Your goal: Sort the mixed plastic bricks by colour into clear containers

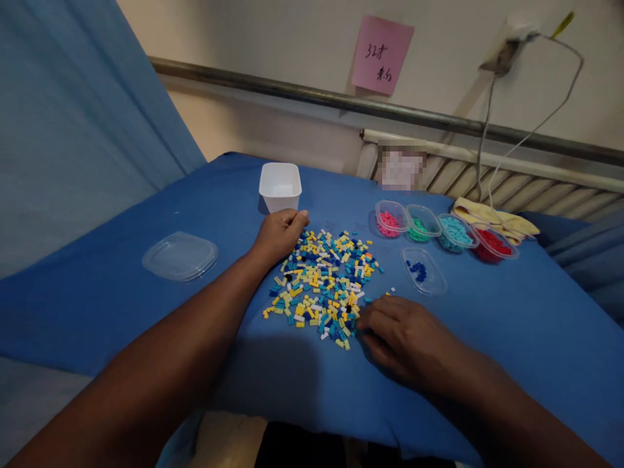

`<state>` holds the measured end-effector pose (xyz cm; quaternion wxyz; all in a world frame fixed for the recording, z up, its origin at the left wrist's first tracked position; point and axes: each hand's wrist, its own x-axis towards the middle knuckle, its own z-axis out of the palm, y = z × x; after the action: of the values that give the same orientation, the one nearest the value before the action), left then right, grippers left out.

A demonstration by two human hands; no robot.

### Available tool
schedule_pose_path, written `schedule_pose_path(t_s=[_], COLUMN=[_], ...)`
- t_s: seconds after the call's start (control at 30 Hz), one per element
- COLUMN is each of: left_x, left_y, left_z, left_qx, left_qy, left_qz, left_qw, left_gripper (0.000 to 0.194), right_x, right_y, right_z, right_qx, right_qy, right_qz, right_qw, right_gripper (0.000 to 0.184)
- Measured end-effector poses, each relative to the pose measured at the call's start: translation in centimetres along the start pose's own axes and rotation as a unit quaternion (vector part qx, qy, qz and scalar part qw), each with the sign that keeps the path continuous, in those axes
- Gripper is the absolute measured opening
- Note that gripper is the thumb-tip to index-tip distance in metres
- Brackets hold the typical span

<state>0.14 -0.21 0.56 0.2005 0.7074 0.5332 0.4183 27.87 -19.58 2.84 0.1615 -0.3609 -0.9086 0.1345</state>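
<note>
A loose pile of small toy building bricks [319, 278], mostly yellow, blue, teal and white, lies spread on the blue cloth. My left hand [280, 235] rests at the pile's upper left edge, its fingers curled under and the thumb laid over them; whatever is inside is hidden. At the lower right edge of the pile, my right hand [402, 331] has its fingers bent and the tips close together against the bricks. Whether a brick is between those fingertips cannot be seen. A shallow clear lid [436, 276] with several dark blue bricks [416, 270] sits above my right hand.
Behind my left hand stands a white tub [280, 179]. Clear tubs of pink [389, 224], green [420, 229], light blue [455, 234] and red bricks [492, 246] line the back right, near a yellow cloth [497, 218]. Stacked clear lids [180, 255] lie left.
</note>
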Motion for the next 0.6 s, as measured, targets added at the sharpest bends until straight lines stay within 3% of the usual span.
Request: schedule_pose_path(t_s=[0.13, 0.27, 0.4, 0.6], left_x=[0.0, 0.1, 0.0, -0.1], left_y=[0.1, 0.2, 0.3, 0.3], left_z=[-0.1, -0.2, -0.3, -0.3], left_qx=[-0.003, -0.002, -0.004, -0.004], left_qy=[0.000, -0.002, -0.004, -0.003], left_qz=[-0.001, -0.001, -0.005, 0.002], left_qw=[1.000, 1.000, 1.000, 1.000], left_gripper=[0.048, 0.047, 0.047, 0.048], right_x=[-0.8, -2.7, -4.1, -4.2], right_y=[3.0, 8.3, 11.8, 12.7], right_z=[-1.4, -2.9, -2.8, -2.1], right_qx=[-0.028, -0.115, -0.126, -0.111], right_qy=[0.103, 0.198, 0.212, 0.217], right_qz=[0.037, 0.167, 0.250, 0.236], right_qw=[0.994, 0.959, 0.936, 0.941], right_gripper=[0.016, 0.023, 0.031, 0.032])
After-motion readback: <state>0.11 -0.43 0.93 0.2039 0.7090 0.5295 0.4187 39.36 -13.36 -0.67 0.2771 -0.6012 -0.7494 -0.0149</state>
